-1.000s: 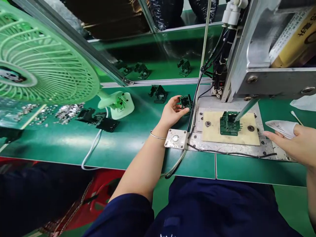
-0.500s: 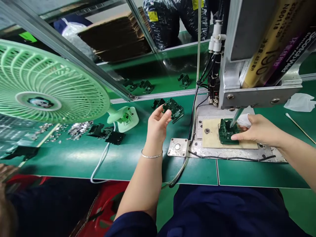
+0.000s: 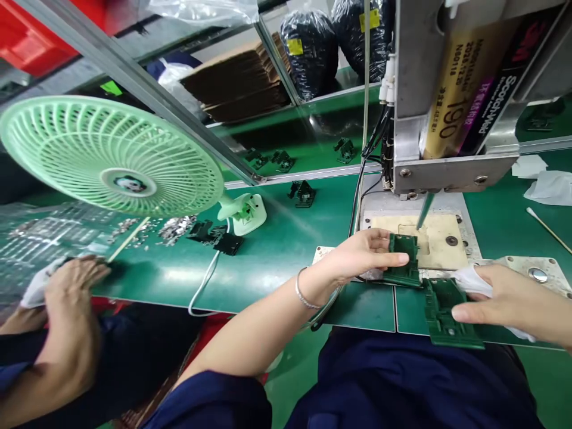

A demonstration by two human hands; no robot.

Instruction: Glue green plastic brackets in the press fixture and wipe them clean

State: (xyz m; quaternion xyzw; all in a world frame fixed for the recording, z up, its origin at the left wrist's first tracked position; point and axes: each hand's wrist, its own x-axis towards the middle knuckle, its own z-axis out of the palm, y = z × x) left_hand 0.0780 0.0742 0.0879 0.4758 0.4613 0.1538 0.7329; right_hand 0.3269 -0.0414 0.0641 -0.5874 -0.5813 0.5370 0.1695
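Note:
My left hand grips a dark green plastic part near the front edge of the beige fixture plate. My right hand holds a second green part at the table's near edge, with a white cloth tucked under its fingers. A dispensing needle hangs over the bare fixture plate, under a metal machine head that carries a gold adhesive cartridge.
A green desk fan stands at the left with its white cord. Small dark parts and metal bits lie by its base; another part sits farther back. A co-worker's hands work at the far left. Cotton swab at right.
My right hand has lifted the green part off the fixture plate and drawn it to the near edge. My left hand has come across from the back of the table with a part.

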